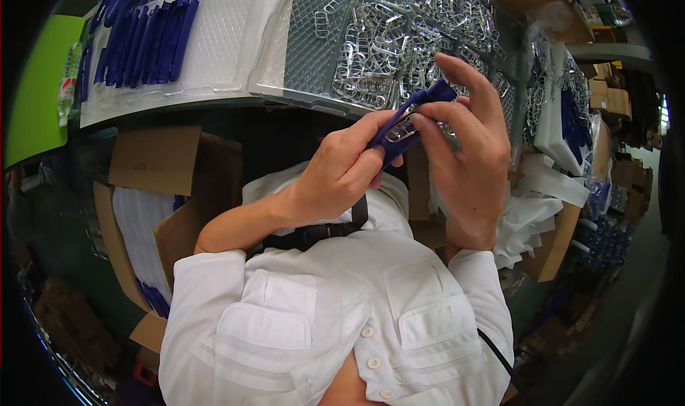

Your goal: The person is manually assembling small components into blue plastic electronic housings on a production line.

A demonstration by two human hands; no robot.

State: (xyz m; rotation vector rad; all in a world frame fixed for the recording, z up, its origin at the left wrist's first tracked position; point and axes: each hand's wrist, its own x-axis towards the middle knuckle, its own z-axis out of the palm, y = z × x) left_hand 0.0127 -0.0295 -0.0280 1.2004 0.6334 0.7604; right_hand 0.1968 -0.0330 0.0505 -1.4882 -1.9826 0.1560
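Note:
In front of my chest, my left hand point(335, 163) is closed around a long blue plastic part point(443, 92), gripping its lower end. A shiny metal wire clip point(399, 130) lies along the part's inner side. My right hand point(467, 149) pinches the upper stretch of the part, thumb and bent forefinger next to the clip, with another finger raised. The fingers hide some of the part, so I cannot tell whether the clip is seated in it. Just beyond my hands, many similar metal clips point(371, 53) lie piled in a clear plastic tray point(270, 78).
At the far left, several blue parts point(146, 46) lie in another clear tray point(227, 42). A bottle point(68, 85) stands near a green surface point(36, 85). Open cartons flank me: the left one point(171, 156) holds white sheets and blue parts, the right one point(556, 245) white wrapping.

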